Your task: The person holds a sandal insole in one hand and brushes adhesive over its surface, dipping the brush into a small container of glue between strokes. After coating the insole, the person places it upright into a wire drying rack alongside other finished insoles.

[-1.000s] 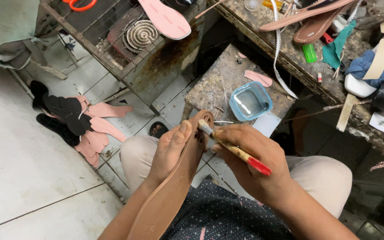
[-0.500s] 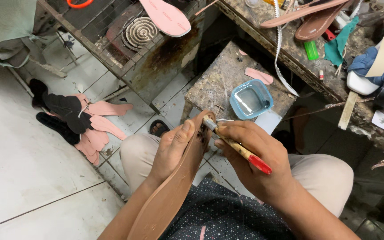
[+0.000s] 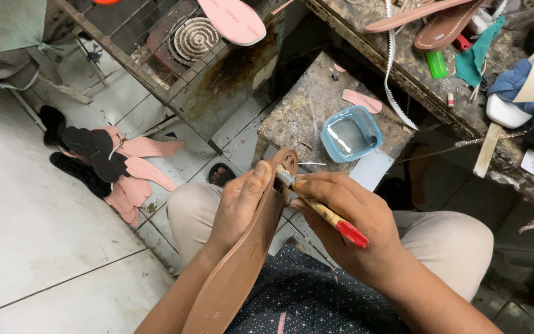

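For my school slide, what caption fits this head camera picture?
Left hand holds a brown shoe sole while right hand brushes its edge with a red-tipped brush.

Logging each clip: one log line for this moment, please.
left hand: holds long brown leather sole | right hand: holds red-tipped wooden brush, bristles at sole's tip | blue square dish: beyond

Left hand holds brown sole; right hand presses brush against it.
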A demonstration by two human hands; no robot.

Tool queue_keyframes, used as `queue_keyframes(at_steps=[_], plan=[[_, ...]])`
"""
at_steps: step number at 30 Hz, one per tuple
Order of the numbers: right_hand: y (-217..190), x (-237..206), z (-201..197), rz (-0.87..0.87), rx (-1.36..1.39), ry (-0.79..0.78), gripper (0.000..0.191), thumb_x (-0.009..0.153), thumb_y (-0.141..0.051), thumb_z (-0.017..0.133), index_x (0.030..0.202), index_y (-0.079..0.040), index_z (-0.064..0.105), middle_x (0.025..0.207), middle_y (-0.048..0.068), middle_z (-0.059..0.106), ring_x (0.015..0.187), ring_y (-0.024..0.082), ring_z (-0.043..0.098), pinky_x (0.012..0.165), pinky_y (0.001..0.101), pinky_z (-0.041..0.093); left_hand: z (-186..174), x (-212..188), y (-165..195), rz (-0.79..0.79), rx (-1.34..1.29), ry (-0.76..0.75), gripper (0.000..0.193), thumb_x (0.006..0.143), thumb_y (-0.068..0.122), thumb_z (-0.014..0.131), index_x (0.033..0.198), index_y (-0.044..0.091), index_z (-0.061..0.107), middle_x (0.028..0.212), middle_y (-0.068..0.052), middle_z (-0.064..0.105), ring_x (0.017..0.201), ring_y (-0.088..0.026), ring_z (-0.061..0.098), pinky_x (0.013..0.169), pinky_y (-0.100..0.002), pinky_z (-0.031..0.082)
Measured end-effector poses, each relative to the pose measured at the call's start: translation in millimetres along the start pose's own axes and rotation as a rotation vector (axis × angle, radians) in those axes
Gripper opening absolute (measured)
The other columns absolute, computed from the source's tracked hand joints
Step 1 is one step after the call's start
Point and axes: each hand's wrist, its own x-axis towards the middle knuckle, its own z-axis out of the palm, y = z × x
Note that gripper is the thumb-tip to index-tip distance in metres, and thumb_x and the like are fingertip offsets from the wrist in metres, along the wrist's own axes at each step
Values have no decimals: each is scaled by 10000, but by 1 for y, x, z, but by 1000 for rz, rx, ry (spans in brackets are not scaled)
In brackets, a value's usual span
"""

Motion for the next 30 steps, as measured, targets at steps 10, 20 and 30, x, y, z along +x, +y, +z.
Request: queue_keyframes(at_steps=[10, 20, 30], plan=[[0, 1, -4, -29, 13, -63, 311, 854, -43, 803, 1123, -12, 649, 1106, 141, 701, 982, 285, 744, 805, 333, 603, -1, 2, 2, 30, 54, -27, 606, 1076, 415, 454, 1470, -33, 565, 943, 3, 667, 808, -43, 568, 726, -189, 473], [-4, -2, -7, -7, 88, -126, 310, 869, -44, 781, 1151, -33, 652, 1153, 133, 701, 995, 267, 745, 803, 326, 600, 1, 2, 0, 29, -84, -44, 588, 1092, 370, 460, 1458, -82, 547, 1264, -117, 666, 1098, -120, 615, 949, -264, 496], [-10, -4, -14, -30, 87, -258, 305, 857, -66, 782, 1138, -42, 668, 1183, 144, 690, 984, 298, 734, 803, 351, 591, 11, 1, 3, -56, -276, 3, 514, 1064, 350, 483, 1357, -58, 591, 1170, -118, 697, 1015, -159, 656, 885, -307, 529]])
